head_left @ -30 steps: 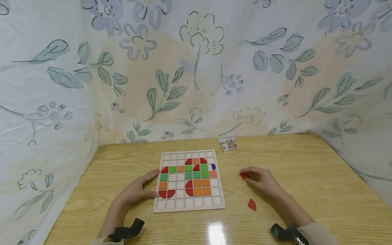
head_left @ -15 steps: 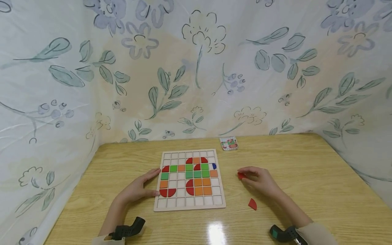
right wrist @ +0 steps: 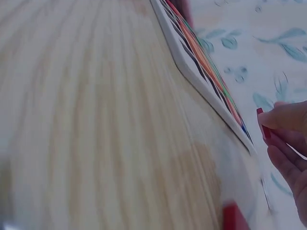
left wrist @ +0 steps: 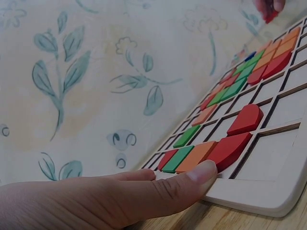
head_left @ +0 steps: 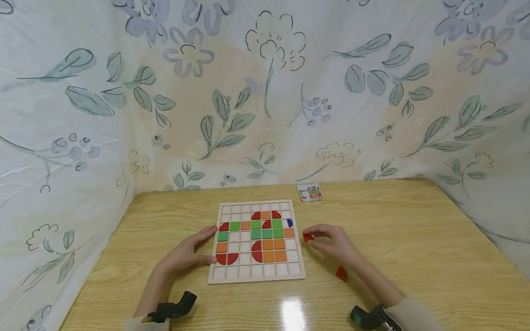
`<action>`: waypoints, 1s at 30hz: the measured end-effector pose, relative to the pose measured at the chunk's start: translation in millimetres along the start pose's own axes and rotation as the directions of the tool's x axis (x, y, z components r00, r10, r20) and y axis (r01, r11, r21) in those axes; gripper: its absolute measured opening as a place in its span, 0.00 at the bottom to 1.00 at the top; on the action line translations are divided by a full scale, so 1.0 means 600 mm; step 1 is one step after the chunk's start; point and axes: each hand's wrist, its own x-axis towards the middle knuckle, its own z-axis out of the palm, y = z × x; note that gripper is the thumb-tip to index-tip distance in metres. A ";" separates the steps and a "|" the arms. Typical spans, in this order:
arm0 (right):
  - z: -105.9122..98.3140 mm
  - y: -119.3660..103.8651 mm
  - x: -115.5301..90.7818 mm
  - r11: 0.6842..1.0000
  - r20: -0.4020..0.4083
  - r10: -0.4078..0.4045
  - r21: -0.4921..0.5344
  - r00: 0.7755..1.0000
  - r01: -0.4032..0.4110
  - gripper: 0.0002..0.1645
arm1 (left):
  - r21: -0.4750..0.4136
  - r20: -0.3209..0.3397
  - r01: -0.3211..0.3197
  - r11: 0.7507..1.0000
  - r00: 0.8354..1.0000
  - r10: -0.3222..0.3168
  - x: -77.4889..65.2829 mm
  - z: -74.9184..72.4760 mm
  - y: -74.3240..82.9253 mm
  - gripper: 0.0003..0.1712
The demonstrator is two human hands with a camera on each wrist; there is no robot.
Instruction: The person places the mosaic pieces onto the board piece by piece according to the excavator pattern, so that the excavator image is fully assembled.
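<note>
A pale wooden grid board (head_left: 256, 272) lies on the table, partly filled with red, green and orange tiles and one small blue tile (head_left: 290, 223). Along its left edge rests my left hand (head_left: 187, 252); in the left wrist view the thumb (left wrist: 202, 171) touches the frame beside a red tile (left wrist: 231, 151). Just right of the board, my right hand (head_left: 331, 240) pinches a red quarter-circle tile (head_left: 307, 237) between thumb and fingers, seen edge-on as a red tile (right wrist: 264, 125) in the right wrist view. Below that forearm lies another red quarter-circle tile (head_left: 341, 274).
A small card (head_left: 309, 192) printed with a coloured grid pattern lies at the table's back, behind the board. The wooden table (head_left: 397, 220) meets a floral cloth (head_left: 265, 101) at its back and sides.
My right hand has moved left with the red quarter-circle tile, from over the open table to close beside the board's right edge. My left hand stays at the left edge.
</note>
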 end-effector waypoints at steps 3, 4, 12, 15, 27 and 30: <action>0.019 -0.009 0.009 1.000 0.011 -0.023 -0.013 1.000 0.023 0.13 | -0.002 -0.003 0.002 1.000 1.000 -0.002 0.000 -0.001 0.001 0.49; 0.024 -0.011 0.012 0.999 0.016 -0.034 -0.026 0.999 0.034 0.13 | -0.001 -0.003 0.004 1.000 1.000 -0.004 0.000 -0.001 0.001 0.49; 0.057 -0.015 0.020 0.989 0.037 -0.112 -0.093 0.993 0.115 0.11 | 0.003 0.005 0.004 1.000 1.000 -0.004 0.002 0.000 0.000 0.49; 0.062 -0.015 0.019 0.990 0.040 -0.107 -0.087 0.994 0.110 0.11 | 0.009 -0.001 0.010 1.000 1.000 -0.010 0.001 -0.001 0.001 0.49; 0.062 -0.030 0.022 0.996 0.052 0.010 -0.095 0.999 -0.005 0.11 | -0.021 0.007 0.010 1.000 1.000 -0.010 0.001 -0.004 0.002 0.49; 0.061 -0.029 0.023 0.993 0.051 -0.005 -0.121 0.999 0.011 0.11 | -0.027 0.010 0.008 1.000 1.000 -0.008 0.001 -0.005 0.002 0.49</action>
